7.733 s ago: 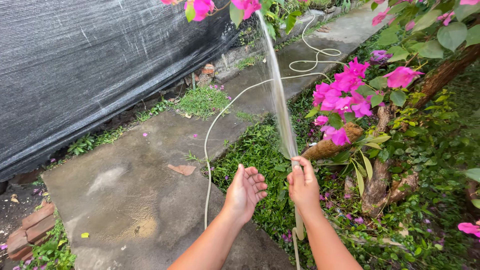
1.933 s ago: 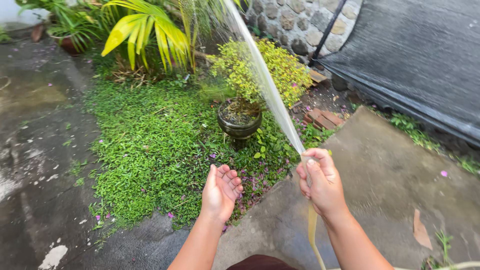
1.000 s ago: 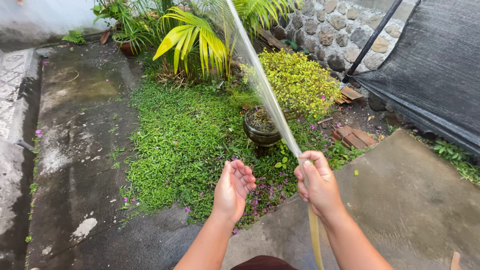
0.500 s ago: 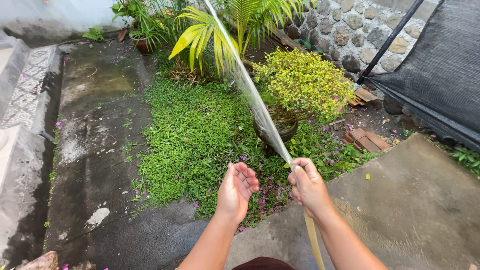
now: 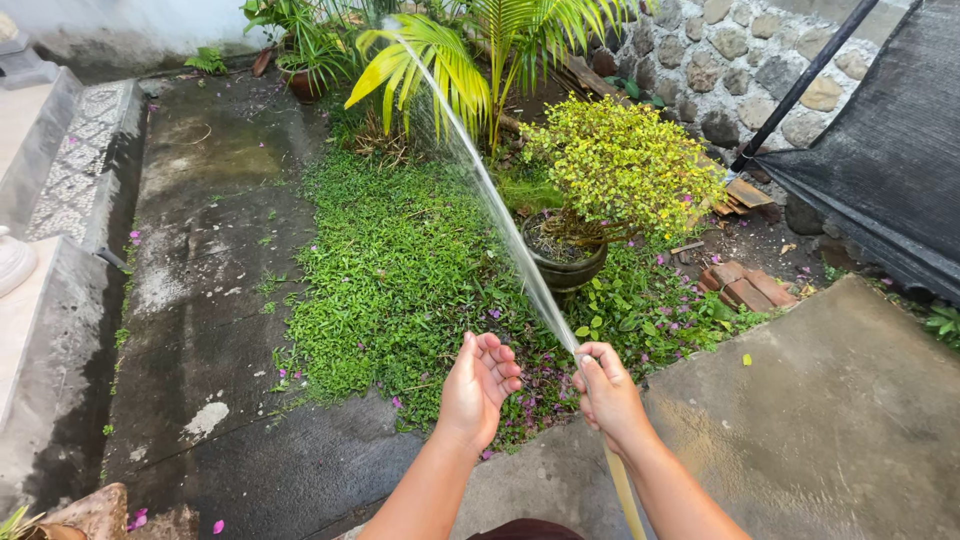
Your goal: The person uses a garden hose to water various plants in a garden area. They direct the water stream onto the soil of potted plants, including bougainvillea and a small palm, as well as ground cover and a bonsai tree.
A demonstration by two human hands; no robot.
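My right hand [image 5: 608,392] still grips the pale rubber hose [image 5: 625,490]; its water jet [image 5: 490,200] now lands further upper left, on the yellow-green palm fronds [image 5: 420,60]; my left hand [image 5: 478,388] stays open, empty.

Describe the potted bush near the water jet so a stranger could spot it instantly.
Start at the stone wall at top right, then drop to the green ground cover below. At its right edge stands a dark round pot holding a yellow-green bush, the only small-leaved plant; its neighbours are long-fronded palms.
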